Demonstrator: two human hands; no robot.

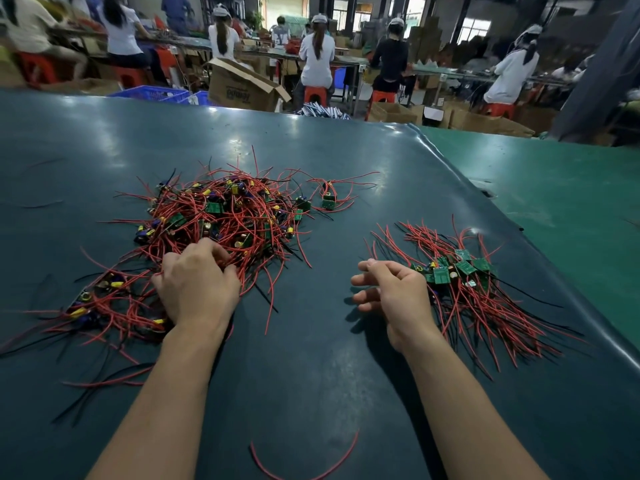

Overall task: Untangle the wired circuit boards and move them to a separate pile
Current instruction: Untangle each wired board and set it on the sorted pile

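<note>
Risked dragging neighbouring boards along, left hand curled into tangled pile, right hand loosely open and empty beside sorted pile

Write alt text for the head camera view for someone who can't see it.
A person's left hand digs curled fingers into a big tangled pile of red-wired circuit boards on a dark green table, while the right hand hovers empty beside a smaller sorted pile. A loose red wire lies nearest the camera.
</note>
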